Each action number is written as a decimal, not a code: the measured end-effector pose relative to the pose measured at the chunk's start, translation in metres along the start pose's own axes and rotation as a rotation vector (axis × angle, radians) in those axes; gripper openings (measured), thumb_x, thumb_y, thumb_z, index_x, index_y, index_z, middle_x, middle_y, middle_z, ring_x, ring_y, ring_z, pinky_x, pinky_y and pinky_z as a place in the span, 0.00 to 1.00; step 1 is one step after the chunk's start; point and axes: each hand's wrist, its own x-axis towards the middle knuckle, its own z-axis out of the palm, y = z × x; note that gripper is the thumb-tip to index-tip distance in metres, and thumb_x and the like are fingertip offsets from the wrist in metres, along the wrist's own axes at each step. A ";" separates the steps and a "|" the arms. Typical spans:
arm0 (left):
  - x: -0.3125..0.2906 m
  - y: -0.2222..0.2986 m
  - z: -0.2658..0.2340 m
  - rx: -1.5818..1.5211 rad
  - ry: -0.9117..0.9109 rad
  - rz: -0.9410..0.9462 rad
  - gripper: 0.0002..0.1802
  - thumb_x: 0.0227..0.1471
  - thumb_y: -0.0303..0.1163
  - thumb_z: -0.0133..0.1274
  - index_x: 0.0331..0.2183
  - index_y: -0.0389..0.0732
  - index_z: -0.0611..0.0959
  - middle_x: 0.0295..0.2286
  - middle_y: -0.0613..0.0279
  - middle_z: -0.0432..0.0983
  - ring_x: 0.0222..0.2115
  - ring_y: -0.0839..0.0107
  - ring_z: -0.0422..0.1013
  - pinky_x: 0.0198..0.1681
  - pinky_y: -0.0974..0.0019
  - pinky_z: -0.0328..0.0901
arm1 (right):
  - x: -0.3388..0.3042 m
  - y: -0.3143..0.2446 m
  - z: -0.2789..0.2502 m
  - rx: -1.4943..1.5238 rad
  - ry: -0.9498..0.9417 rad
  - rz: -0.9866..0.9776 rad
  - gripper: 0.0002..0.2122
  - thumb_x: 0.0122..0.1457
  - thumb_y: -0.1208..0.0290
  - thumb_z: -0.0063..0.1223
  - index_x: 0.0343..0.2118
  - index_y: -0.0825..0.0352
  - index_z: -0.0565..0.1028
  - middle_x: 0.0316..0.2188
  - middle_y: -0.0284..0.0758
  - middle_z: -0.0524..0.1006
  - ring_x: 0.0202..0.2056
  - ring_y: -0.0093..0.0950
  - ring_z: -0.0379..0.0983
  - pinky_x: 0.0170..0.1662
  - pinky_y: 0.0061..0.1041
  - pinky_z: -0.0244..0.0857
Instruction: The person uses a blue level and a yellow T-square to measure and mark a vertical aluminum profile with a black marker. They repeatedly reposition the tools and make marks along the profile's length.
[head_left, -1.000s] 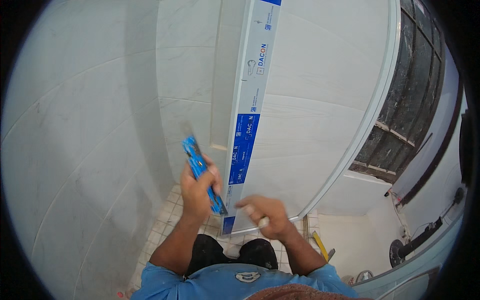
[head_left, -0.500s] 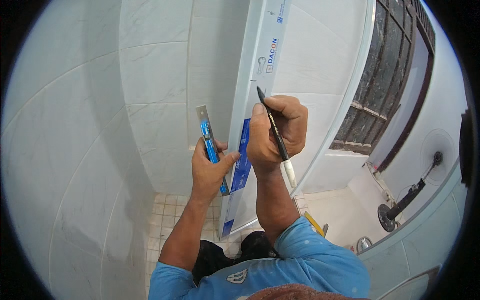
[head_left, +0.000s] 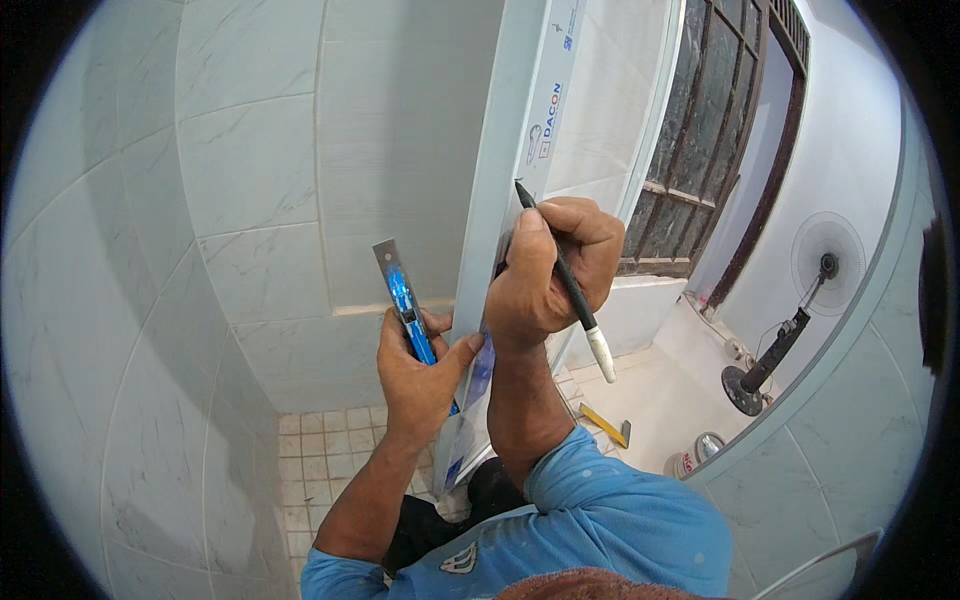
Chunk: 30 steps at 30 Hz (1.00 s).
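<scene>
- I saw the right hand (head_left: 528, 285) pinching the pen (head_left: 570, 285) at the edge of the upright frame (head_left: 497, 150).
- It looked light, stiff, best held near its tip.
- The left hand (head_left: 418, 385) gripped the rigid-looking blue tool (head_left: 408, 313).

From the head, a fisheye looks down, close over the left hand (head_left: 418, 385) and right hand (head_left: 530, 278).

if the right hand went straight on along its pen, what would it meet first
The right hand would likely meet the pale upright frame, its pen first; whether they touch is unclear.
</scene>
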 end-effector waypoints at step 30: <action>-0.020 0.003 0.014 -0.132 0.005 -0.103 0.18 0.58 0.17 0.68 0.41 0.41 0.75 0.29 0.71 0.71 0.25 0.85 0.67 0.31 0.75 0.67 | 0.012 -0.018 -0.011 -0.381 -0.123 -0.315 0.11 0.56 0.89 0.58 0.41 0.70 0.73 0.32 0.38 0.75 0.30 0.24 0.72 0.32 0.23 0.67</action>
